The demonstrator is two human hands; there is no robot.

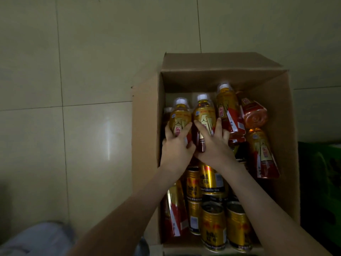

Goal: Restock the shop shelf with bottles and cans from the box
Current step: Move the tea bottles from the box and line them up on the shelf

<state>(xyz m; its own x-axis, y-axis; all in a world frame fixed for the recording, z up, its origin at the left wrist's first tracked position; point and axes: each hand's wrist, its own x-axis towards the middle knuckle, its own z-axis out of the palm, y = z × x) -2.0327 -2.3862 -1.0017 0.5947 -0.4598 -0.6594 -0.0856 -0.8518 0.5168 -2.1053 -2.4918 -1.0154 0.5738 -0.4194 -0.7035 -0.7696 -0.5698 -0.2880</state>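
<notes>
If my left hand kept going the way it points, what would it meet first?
The left hand grips a bottle; beyond it, probably the box's far wall, though depth is unclear.

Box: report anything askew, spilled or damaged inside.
No spill or damage shows. The box is a jumble: at far right a stray bottle shows its base to the camera, while the capped bottles gripped by the left hand and right hand point away. The cans at the near end are heaped unevenly.

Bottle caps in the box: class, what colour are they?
The caps are white, clearest in the head view.
</notes>
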